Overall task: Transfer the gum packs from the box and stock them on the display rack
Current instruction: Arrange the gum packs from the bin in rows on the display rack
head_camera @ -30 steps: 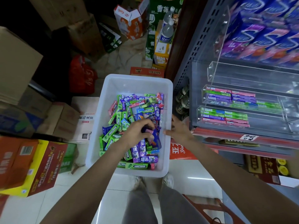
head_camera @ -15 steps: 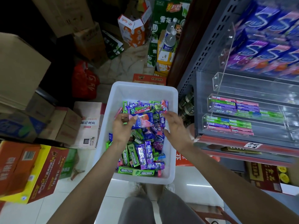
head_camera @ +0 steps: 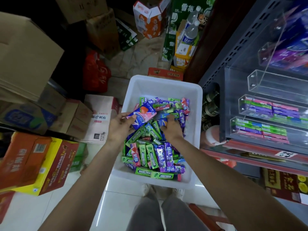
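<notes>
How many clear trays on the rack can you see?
4, stacked: top tray with large packs, an empty tray below, then third tray and bottom tray holding slim packs. More may lie out of frame.

One white rectangular plastic box is sitting on the floor, holding dozens of small gum packs in green, purple, pink and blue, too heaped to count exactly. One larger blue-and-pink flat pack is showing above the heap. Two bare hands, left and right, are showing. Three clear acrylic trays are showing on the grey display rack. Two clear plastic bottles are standing behind.
</notes>
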Demonstrator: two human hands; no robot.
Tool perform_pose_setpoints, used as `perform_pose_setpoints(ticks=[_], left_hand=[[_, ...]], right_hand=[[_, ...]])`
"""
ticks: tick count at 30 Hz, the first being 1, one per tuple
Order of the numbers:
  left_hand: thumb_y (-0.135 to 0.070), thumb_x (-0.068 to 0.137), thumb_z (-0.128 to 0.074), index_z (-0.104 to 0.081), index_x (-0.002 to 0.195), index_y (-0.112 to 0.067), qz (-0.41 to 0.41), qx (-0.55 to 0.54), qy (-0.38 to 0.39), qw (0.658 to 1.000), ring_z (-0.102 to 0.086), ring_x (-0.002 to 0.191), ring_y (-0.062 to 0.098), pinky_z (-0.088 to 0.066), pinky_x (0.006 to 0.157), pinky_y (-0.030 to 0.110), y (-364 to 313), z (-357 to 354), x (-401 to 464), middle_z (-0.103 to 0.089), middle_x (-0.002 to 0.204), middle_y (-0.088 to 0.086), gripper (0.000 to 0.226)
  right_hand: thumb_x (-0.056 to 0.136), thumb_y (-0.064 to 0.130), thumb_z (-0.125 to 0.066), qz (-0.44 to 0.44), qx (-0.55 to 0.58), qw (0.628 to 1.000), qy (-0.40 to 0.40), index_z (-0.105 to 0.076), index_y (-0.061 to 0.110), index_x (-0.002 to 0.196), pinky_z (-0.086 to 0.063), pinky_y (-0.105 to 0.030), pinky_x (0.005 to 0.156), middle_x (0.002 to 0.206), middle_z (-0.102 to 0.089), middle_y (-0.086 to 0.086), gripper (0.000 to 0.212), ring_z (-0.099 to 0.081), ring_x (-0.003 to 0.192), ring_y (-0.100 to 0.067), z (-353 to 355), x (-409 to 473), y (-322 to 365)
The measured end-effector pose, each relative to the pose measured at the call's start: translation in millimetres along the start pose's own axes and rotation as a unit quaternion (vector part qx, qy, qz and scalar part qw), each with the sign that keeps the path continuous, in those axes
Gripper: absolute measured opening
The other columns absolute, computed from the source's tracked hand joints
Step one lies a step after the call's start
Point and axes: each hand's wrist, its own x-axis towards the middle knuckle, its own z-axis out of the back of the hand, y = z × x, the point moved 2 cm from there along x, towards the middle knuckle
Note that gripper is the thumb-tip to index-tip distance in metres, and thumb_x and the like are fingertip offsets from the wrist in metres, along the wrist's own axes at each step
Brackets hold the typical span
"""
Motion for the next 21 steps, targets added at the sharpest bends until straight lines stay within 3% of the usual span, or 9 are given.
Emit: perform_pose_setpoints(ticks=[7,10,13,16,18,21], left_hand=[[-0.009,0.09,-0.059,-0.052,0.106,-0.004,-0.002,0.005,0.019,1.0,-0.065,0.074,0.009,-0.057,0.067,0.025,-6.8,6.1,0.2,-0.064,0.089,0.003,0.018],[-0.009,0.091,-0.059,-0.051,0.108,-0.003,0.001,0.005,0.023,1.0,-0.065,0.076,0.011,-0.057,0.07,0.028,-8.0,8.0,-0.3,-0.063,0.089,0.004,0.019],[-0.011,0.092,-0.058,-0.051,0.107,-0.005,-0.003,0.015,0.018,1.0,-0.064,0.08,0.012,-0.056,0.067,0.025,-7.1,10.1,-1.2,-0.062,0.089,0.003,0.018],[-0.011,0.092,-0.058,-0.051,0.106,-0.005,-0.002,0.017,0.01,1.0,-0.063,0.077,0.011,-0.055,0.057,0.016,-4.9,10.1,-3.4,-0.062,0.088,0.003,0.018],[-0.011,0.091,-0.059,-0.052,0.105,-0.006,0.006,0.013,0.002,1.0,-0.062,0.073,0.01,-0.053,0.055,0.014,-3.2,9.7,-5.0,-0.063,0.086,0.002,0.016],[-0.012,0.09,-0.062,-0.055,0.095,-0.012,0.015,0.01,-0.003,1.0,-0.063,0.063,0.005,-0.053,0.053,0.016,-2.5,6.2,-7.7,-0.065,0.083,0.003,0.009]], right_hand=[[0.093,0.023,-0.057,-0.05,-0.058,0.997,-0.003,-0.043,-0.005,0.122,-0.045,-0.041,0.091,0.124,-0.049,-0.027,0.043,-0.052,0.111,-0.037,-5.2,6.2,6.8],[0.091,0.023,-0.06,-0.067,-0.019,0.998,-0.001,-0.052,-0.004,0.107,-0.048,-0.035,0.08,0.112,-0.061,-0.023,0.033,-0.059,0.104,-0.033,-5.3,9.8,8.5],[0.091,0.021,-0.06,-0.048,0.025,0.998,0.031,-0.055,0.003,0.08,-0.045,-0.029,0.068,0.087,-0.064,-0.017,0.021,-0.062,0.087,-0.028,-4.8,12.2,12.5],[0.09,0.019,-0.061,-0.031,0.085,0.995,0.029,-0.054,0.006,0.088,-0.041,-0.026,0.066,0.081,-0.056,-0.007,0.015,-0.053,0.081,-0.021,4.6,7.7,14.8],[0.088,0.018,-0.063,-0.02,0.093,0.995,0.005,-0.053,0.009,0.08,-0.035,-0.025,0.056,0.074,-0.052,-0.004,0.015,-0.052,0.076,-0.021,15.7,5.5,10.9],[0.084,0.013,-0.067,-0.031,0.165,0.986,-0.024,-0.05,0.0,0.063,-0.043,-0.039,0.064,0.068,-0.056,-0.022,0.03,-0.054,0.07,-0.034,38.7,-5.4,0.3]])
